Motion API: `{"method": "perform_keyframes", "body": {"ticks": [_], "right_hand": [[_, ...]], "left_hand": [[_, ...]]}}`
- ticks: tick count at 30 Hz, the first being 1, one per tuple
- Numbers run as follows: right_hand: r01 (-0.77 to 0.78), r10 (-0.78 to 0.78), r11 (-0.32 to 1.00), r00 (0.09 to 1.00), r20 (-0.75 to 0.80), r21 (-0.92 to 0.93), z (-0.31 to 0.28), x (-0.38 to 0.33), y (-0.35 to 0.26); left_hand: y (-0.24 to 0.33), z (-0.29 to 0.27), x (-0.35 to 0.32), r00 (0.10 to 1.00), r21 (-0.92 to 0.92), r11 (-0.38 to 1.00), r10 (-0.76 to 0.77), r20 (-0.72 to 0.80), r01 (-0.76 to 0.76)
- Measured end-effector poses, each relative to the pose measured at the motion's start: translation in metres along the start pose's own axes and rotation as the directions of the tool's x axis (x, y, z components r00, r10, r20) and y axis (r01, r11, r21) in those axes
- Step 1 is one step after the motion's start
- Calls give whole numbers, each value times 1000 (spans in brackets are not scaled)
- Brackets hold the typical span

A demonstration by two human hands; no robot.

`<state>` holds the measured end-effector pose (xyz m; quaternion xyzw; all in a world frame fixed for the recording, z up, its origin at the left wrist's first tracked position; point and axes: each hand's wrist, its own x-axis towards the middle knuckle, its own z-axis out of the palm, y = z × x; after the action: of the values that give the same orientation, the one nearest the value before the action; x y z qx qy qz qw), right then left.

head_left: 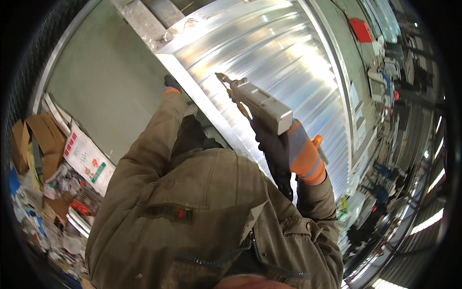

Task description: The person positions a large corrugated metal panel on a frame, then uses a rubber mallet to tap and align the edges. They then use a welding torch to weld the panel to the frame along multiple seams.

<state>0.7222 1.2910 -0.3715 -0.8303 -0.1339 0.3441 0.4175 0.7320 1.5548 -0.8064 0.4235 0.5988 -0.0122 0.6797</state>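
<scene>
— What's around that person in the olive jacket (pixel 207 212)?

— A big ribbed metal panel (pixel 284 62), shiny and corrugated, lies right in front of them, with a pale flat frame (pixel 192 89) along its near edge. Grey floor (pixel 106 82) lies to the left.

— And the hands?

— Both gloved. The right hand (pixel 288 149), in a dark glove with an orange and grey cuff, is closed round the grip of a boxy grey gun-shaped tool (pixel 262 106). Its brass-coloured nozzle (pixel 226 79) points at the panel, close to the frame. Whether the tip touches the metal, I can't tell.

— The left?

— The left hand (pixel 171 85) is up on the frame's edge, just a dark glove with an orange cuff showing. Whether its fingers are spread or curled, I cannot tell; the sleeve hides most of it.

— Anything else?

— On the left, a heap of brown cardboard (pixel 36 139), crumpled paper and scraps, a white printed board (pixel 86 159) lying on it. A red box (pixel 361 29) sits beyond the panel, and a crowded workshop aisle (pixel 394 164) runs down the right.
</scene>
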Motion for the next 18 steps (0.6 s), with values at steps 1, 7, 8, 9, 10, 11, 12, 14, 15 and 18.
{"method": "perform_keyframes", "body": {"ticks": [1,7,8,9,10,11,12,14,15,18], "right_hand": [[-85,84,996,996,16,26,-5,15,-2],[-106,86,945,993,77,310,-28,121,1],[-84,61,941,995,80,328,-25,135,5],[-41,7,933,996,94,357,-23,150,11],[-20,-9,963,994,107,270,-22,162,17],[-130,86,953,982,166,274,-20,174,24],[-140,91,953,978,190,268,-19,184,31],[-153,83,939,970,227,310,-13,202,47],[-165,80,920,967,242,356,-10,209,56],[-148,40,910,961,273,387,-4,228,79]], "left_hand": [[-3,6,-1,1000,59,998,13,-26,-11],[-27,38,11,978,803,596,185,-102,-29],[-31,42,17,976,889,457,198,-93,-8],[-33,46,23,975,944,328,207,-84,12],[-37,48,28,977,974,225,199,-74,28],[-39,50,34,979,992,119,193,-67,45],[-42,51,38,982,999,23,183,-50,47],[-46,51,47,987,993,-101,158,-37,53],[-48,50,50,990,986,-162,142,-20,43],[-54,46,54,995,961,-275,99,-7,34]]}}
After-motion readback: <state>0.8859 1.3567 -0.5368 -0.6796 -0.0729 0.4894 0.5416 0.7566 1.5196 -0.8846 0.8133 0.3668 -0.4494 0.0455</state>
